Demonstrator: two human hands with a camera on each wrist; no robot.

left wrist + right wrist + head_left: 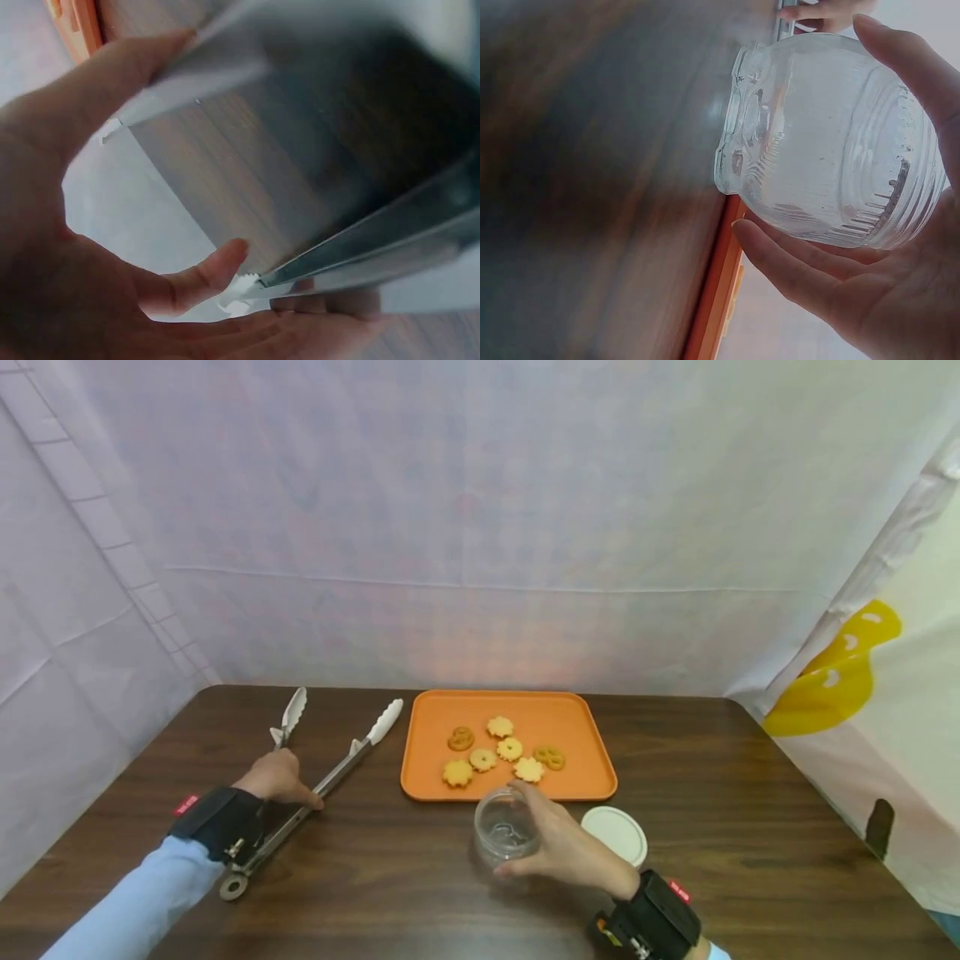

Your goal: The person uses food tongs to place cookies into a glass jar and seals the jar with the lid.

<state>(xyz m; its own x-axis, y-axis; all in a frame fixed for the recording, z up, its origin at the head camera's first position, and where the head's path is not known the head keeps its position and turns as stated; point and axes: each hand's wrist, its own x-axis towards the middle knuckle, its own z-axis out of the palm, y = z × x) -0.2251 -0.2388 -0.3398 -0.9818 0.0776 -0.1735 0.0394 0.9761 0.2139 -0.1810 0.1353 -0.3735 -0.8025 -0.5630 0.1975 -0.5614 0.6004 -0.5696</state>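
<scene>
In the head view my left hand (273, 777) grips a pair of metal tongs (341, 772) with white scalloped tips. The thumb lies against one arm of the tongs and the fingers against the other, and the arms are spread wide. My right hand (562, 843) holds a clear glass jar (817, 135) upright near the tray's front edge, thumb on one side and fingers on the other. Nothing shows inside the jar. Whether its base touches the table I cannot tell. A white round lid (615, 835) lies on the table just beyond the right hand.
An orange tray (555, 710) lies towards the back of the dark wooden table (375, 893). On it are several flower-shaped cookies (457, 773) and two pretzel-shaped ones (461, 738). A pale cloth (465, 527) hangs behind the table and along both sides.
</scene>
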